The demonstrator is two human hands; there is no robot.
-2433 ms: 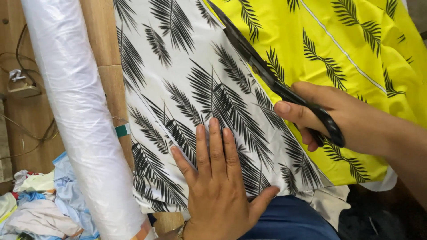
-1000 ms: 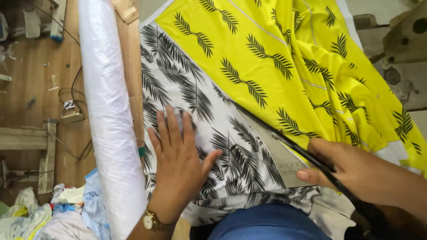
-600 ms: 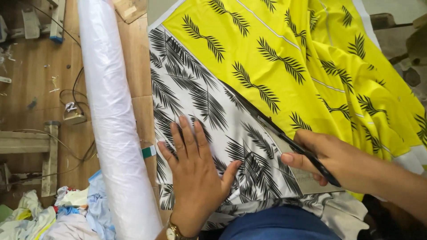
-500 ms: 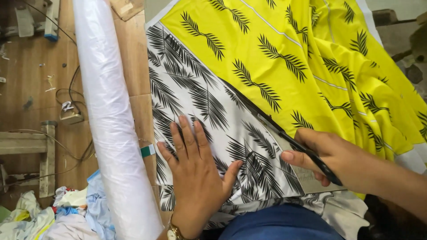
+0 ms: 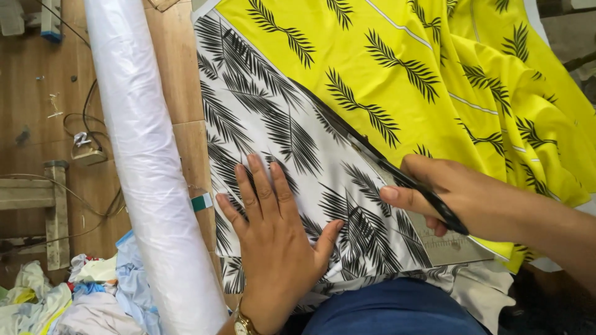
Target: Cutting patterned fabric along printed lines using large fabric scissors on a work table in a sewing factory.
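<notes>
Scissors advanced along yellow fabric, right hand gripping them, left hand spread flat on white fabric

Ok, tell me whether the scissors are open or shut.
Cannot tell: the scissors lie along the fabric edge, blades looking like one dark line, in the right hand.

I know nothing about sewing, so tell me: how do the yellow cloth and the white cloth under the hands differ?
The yellow cloth has a bright ground and lies rumpled at the right; the white cloth lies flat, pressed by the left hand. The right hand works black scissors where they meet. Both carry black palm-leaf prints.
</notes>
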